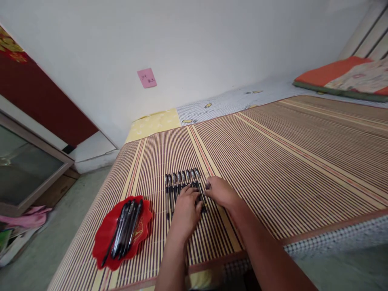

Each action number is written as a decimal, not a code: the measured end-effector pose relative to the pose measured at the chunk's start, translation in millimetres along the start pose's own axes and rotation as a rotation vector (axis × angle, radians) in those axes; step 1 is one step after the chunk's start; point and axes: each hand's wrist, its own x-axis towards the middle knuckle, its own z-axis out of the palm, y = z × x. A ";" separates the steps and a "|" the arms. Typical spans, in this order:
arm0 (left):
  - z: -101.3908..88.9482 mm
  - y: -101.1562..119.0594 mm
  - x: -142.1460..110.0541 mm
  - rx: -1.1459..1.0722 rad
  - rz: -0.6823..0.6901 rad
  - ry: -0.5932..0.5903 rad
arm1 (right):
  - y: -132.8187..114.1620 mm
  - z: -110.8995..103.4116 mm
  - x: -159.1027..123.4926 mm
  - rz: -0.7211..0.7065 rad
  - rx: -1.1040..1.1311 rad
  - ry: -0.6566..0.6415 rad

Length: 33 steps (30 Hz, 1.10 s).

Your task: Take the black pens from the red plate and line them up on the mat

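A row of several black pens (181, 182) lies side by side on a striped bamboo mat (273, 161). My left hand (185, 210) rests flat on the near ends of these pens, fingers spread over them. My right hand (220, 191) lies at the right end of the row, its fingertips touching the outermost pen. Left of the row, a red scalloped plate (106, 238) holds several more black pens (125, 226) in a loose bundle.
The mat covers a bed against a white wall with a pink sticky note (147, 77). An orange-edged folded quilt (342, 79) lies at the far right. A glass-fronted cabinet (27, 169) and the floor are to the left.
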 end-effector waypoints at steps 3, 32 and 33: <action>0.6 0.7 0.0 -0.003 0.013 0.002 | -0.7 1.1 0.7 0.007 -0.015 -0.003; -10.5 -31.1 -4.5 -0.197 -0.128 0.385 | -2.1 22.6 16.4 -0.204 0.038 0.063; -10.3 -31.1 -4.6 -0.200 -0.132 0.387 | -2.8 22.3 16.2 -0.206 0.043 0.065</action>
